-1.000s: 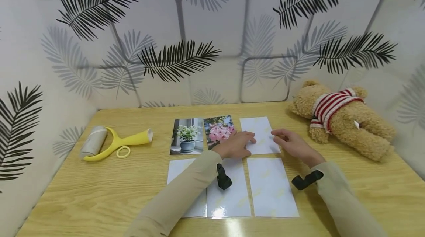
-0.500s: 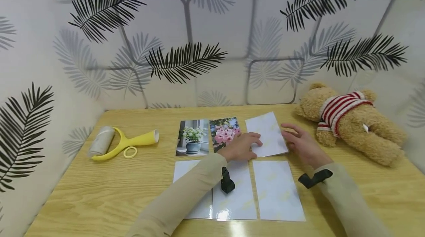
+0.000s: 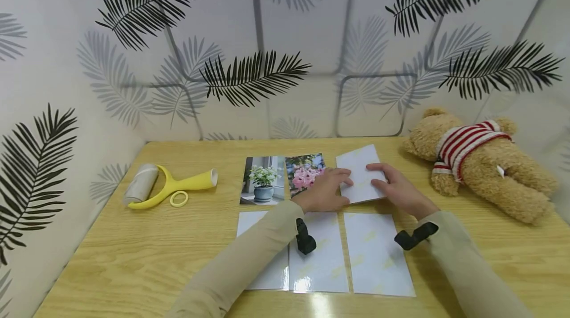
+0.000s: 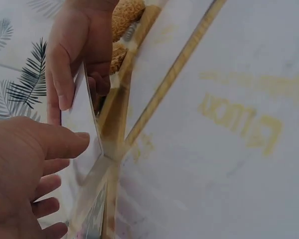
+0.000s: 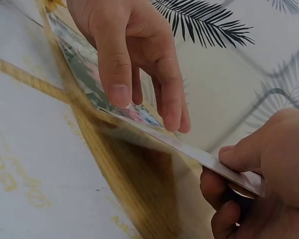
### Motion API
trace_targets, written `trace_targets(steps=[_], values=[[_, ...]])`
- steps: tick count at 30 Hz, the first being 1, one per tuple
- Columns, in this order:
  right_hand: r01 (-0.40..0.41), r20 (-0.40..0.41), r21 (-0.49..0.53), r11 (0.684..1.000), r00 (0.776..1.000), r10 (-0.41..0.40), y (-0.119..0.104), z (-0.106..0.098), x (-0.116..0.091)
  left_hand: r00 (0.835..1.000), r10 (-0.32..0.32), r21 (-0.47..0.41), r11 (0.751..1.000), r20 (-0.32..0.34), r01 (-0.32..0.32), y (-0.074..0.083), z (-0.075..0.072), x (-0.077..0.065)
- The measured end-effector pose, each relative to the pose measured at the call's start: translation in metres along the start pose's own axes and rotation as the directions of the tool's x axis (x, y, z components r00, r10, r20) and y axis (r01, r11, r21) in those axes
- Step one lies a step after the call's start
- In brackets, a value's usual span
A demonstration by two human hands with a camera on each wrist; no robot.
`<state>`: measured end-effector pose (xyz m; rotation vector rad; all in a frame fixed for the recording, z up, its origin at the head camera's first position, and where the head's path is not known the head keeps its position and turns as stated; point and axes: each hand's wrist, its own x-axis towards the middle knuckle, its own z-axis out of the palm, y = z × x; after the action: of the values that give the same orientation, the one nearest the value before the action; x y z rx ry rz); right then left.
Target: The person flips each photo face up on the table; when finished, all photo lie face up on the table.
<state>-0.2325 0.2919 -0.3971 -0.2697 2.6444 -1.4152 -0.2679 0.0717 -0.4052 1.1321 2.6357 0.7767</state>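
Table (image 3: 133, 258): under bear (image 3: 485, 164) | right hand (image 3: 403, 190): nearest bear, pinching white card (image 3: 359, 173) by its edge, seemingly to tilt it off the table | left hand (image 3: 325, 193): farther left of bear, fingers spread, gripping nothing, perhaps guarding the card's other end; contact cannot be told | card: left of bear, between hands | plant photo (image 3: 262, 179), pink photo (image 3: 306, 173): well left of bear, face up, presumably for viewing
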Motion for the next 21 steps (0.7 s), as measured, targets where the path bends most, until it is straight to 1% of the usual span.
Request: trace_targets(steps=[2, 5, 6, 7, 8, 9, 10, 11, 13, 14, 15, 16, 17, 18, 19, 21], values=[[-0.004, -0.011, 0.023, 1.000, 1.000, 0.005, -0.0029, -0.0020, -0.0007, 0.996, -0.062, -0.059, 0.997, -0.060, 0.058, 0.0000, -0.0031, -0.0011], [0.015, -0.007, 0.116, 0.993, 1.000, -0.014, -0.0052, -0.0054, -0.0026, 0.979, -0.155, -0.174, 0.976, -0.134, 0.131, 0.0004, -0.0084, -0.0043], [0.020, -0.007, 0.150, 0.989, 1.000, -0.020, -0.0052, -0.0064, -0.0032, 0.973, -0.180, -0.216, 0.965, -0.144, 0.147, 0.0003, -0.0098, -0.0052], [0.025, -0.007, 0.180, 0.983, 1.000, -0.024, -0.0048, -0.0071, -0.0037, 0.968, -0.209, -0.268, 0.949, -0.138, 0.166, 0.0003, -0.0106, -0.0063], [0.025, -0.006, 0.207, 0.978, 1.000, -0.024, -0.0042, -0.0078, -0.0042, 0.965, -0.234, -0.336, 0.924, -0.120, 0.182, 0.0005, -0.0112, -0.0072], [0.021, -0.004, 0.229, 0.973, 1.000, -0.020, -0.0033, -0.0084, -0.0045, 0.962, -0.257, -0.416, 0.888, -0.094, 0.197, 0.0009, -0.0112, -0.0075], [0.016, -0.008, 0.237, 0.971, 1.000, -0.015, -0.0020, -0.0087, -0.0044, 0.959, -0.277, -0.508, 0.836, -0.062, 0.209, 0.0014, -0.0109, -0.0067], [0.011, -0.011, 0.242, 0.970, 1.000, -0.009, -0.0009, -0.0088, -0.0042, 0.954, -0.297, -0.599, 0.769, -0.027, 0.222, 0.0020, -0.0103, -0.0059], [-0.002, -0.014, 0.232, 0.973, 1.000, 0.005, 0.0014, -0.0085, -0.0038, 0.950, -0.311, -0.753, 0.620, 0.026, 0.223, 0.0036, -0.0090, -0.0045], [-0.003, -0.016, 0.233, 0.973, 1.000, 0.006, 0.0022, -0.0082, -0.0033, 0.951, -0.308, -0.804, 0.555, 0.042, 0.215, 0.0046, -0.0086, -0.0036], [-0.006, -0.019, 0.228, 0.974, 1.000, 0.011, 0.0029, -0.0078, -0.0029, 0.951, -0.304, -0.835, 0.511, 0.050, 0.207, 0.0054, -0.0083, -0.0027], [-0.007, -0.022, 0.224, 0.975, 1.000, 0.012, 0.0033, -0.0072, -0.0026, 0.953, -0.298, -0.856, 0.479, 0.051, 0.196, 0.0061, -0.0084, -0.0020], [-0.009, -0.025, 0.217, 0.976, 1.000, 0.015, 0.0036, -0.0066, -0.0023, 0.954, -0.296, -0.862, 0.469, 0.050, 0.191, 0.0066, -0.0087, -0.0023], [-0.013, -0.027, 0.210, 0.978, 0.999, 0.019, 0.0038, -0.0061, -0.0022, 0.955, -0.293, -0.865, 0.468, 0.042, 0.181, 0.0072, -0.0091, -0.0025], [-0.020, -0.031, 0.193, 0.981, 0.999, 0.026, 0.0035, -0.0054, -0.0020, 0.955, -0.294, -0.870, 0.460, 0.037, 0.175, 0.0076, -0.0092, -0.0023], [-0.024, -0.031, 0.151, 0.988, 0.999, 0.029, 0.0031, -0.0047, -0.0019, 0.953, -0.300, -0.871, 0.459, 0.033, 0.174, 0.0085, -0.0098, -0.0021]])
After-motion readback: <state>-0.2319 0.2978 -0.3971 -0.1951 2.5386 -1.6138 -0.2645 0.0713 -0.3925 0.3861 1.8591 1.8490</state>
